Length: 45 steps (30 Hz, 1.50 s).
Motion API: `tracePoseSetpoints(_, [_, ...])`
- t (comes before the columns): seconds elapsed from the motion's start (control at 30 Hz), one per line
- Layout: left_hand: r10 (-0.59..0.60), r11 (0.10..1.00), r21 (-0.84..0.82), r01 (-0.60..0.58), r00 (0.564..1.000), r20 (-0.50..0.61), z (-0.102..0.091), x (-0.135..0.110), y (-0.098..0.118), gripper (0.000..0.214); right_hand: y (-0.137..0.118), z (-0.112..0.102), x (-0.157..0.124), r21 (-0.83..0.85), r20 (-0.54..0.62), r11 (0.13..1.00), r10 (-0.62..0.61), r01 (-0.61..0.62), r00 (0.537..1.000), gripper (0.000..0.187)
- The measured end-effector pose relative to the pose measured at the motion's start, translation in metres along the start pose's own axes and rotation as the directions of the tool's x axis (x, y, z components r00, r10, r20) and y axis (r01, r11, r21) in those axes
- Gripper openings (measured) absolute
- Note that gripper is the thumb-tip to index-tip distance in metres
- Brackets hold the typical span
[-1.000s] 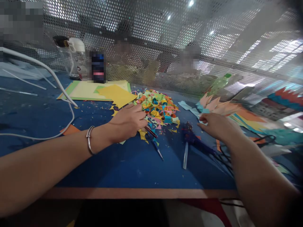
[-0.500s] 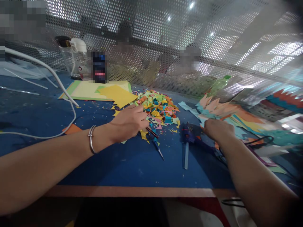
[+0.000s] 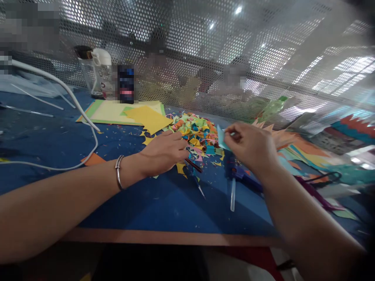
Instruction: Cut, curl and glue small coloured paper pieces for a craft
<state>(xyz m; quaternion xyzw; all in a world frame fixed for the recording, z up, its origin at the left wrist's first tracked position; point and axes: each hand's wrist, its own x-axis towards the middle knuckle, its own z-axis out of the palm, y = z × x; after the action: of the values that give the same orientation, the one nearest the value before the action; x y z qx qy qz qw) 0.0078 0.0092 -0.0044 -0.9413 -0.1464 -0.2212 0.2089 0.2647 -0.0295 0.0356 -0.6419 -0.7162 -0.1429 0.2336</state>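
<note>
My left hand [image 3: 164, 152], with a metal bangle at the wrist, rests curled at the near edge of a heap of small coloured paper pieces [image 3: 197, 130]. Its fingertips touch the scraps; I cannot make out anything held. My right hand [image 3: 252, 146] is raised above the table, pinching a light blue paper piece [image 3: 222, 138]. Under it lies a blue glue gun [image 3: 241, 175] with a clear glue stick [image 3: 233, 195]. Small scissors [image 3: 196, 175] lie just below my left hand.
Yellow and green paper sheets [image 3: 123, 111] lie at the back. A clear bottle with a white lid [image 3: 98, 72] and a dark can [image 3: 125, 84] stand behind them. A white cable [image 3: 73, 101] crosses the left. Cut coloured paper [image 3: 295, 148] is stacked on the right. A perforated metal screen [image 3: 205, 50] closes the back.
My right hand lifted from the paper stack on the right and moved left and up, now holding a light blue piece. My left hand stayed at the scrap heap.
</note>
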Motion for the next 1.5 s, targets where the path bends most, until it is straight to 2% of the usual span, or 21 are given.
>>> tracePoseSetpoints(0.1, [0.009,1.000,0.013,-0.009,1.000,-0.028,0.001,-0.001,-0.002,0.013,-0.025,0.014,0.000,0.081,-0.031,0.964,-0.253,0.255,0.967,0.014])
tracePoseSetpoints(0.17, [0.009,1.000,0.010,-0.009,1.000,-0.026,0.002,-0.002,-0.004,0.012,-0.033,0.025,-0.001,0.087,0.016,0.939,-0.335,0.332,0.942,0.017])
tracePoseSetpoints(0.27, [0.019,0.999,-0.036,-0.019,1.000,-0.005,0.002,-0.005,-0.009,0.010,-0.032,0.038,-0.003,0.115,0.154,0.928,-0.370,0.355,0.916,0.017])
tracePoseSetpoints(0.37, [0.008,0.997,-0.073,-0.008,1.000,-0.007,0.000,-0.007,-0.014,0.014,-0.026,0.046,-0.008,0.193,0.291,0.924,-0.374,0.329,0.880,0.014])
tracePoseSetpoints(0.5, [-0.036,0.997,-0.069,0.034,0.999,-0.032,0.001,-0.009,-0.020,0.015,-0.023,0.048,-0.013,0.259,0.394,0.919,-0.381,0.296,0.836,0.015])
tracePoseSetpoints(0.67, [-0.036,0.999,-0.015,0.035,0.997,-0.074,0.005,-0.009,-0.025,0.015,-0.021,0.038,-0.013,0.304,0.339,0.929,-0.312,0.210,0.887,0.021])
tracePoseSetpoints(0.8, [-0.005,0.999,0.053,0.011,0.992,-0.128,0.007,-0.008,-0.025,0.020,-0.033,0.031,-0.017,0.503,0.333,0.861,-0.268,0.070,0.904,0.022])
tracePoseSetpoints(0.87, [0.008,0.997,0.074,0.002,0.992,-0.129,0.007,-0.006,-0.022,0.019,-0.042,0.031,-0.021,0.558,0.338,0.828,-0.288,0.056,0.896,0.029])
tracePoseSetpoints(0.97, [0.003,0.998,0.065,0.006,0.992,-0.127,0.003,-0.003,-0.013,0.017,-0.051,0.035,-0.027,0.510,0.314,0.857,-0.257,0.066,0.914,0.030])
tracePoseSetpoints(1.07, [-0.125,0.992,-0.019,0.124,0.974,-0.190,-0.003,-0.001,-0.006,0.021,-0.050,0.038,-0.028,0.474,0.207,0.880,-0.153,0.038,0.966,0.019])
tracePoseSetpoints(1.17, [-0.306,0.950,-0.143,0.278,0.920,-0.246,-0.002,-0.001,-0.007,0.024,-0.042,0.040,-0.025,0.531,0.140,0.847,-0.050,-0.033,0.989,0.017])
tracePoseSetpoints(1.23, [-0.395,0.913,-0.204,0.355,0.893,-0.214,0.004,-0.002,-0.012,0.021,-0.036,0.042,-0.022,0.547,0.146,0.833,0.001,-0.081,0.989,0.011])
tracePoseSetpoints(1.33, [-0.504,0.849,-0.228,0.476,0.860,-0.078,0.014,-0.005,-0.022,0.017,-0.030,0.046,-0.018,0.461,0.143,0.880,0.052,-0.113,0.988,0.003])
tracePoseSetpoints(1.43, [-0.534,0.815,-0.196,0.546,0.838,0.116,0.020,-0.010,-0.030,0.018,-0.028,0.051,-0.016,0.374,0.176,0.918,0.069,-0.131,0.982,0.005])
tracePoseSetpoints(1.5, [-0.548,0.798,-0.195,0.570,0.822,0.158,0.021,-0.014,-0.036,0.018,-0.028,0.054,-0.016,0.359,0.229,0.921,0.071,-0.152,0.971,0.010])
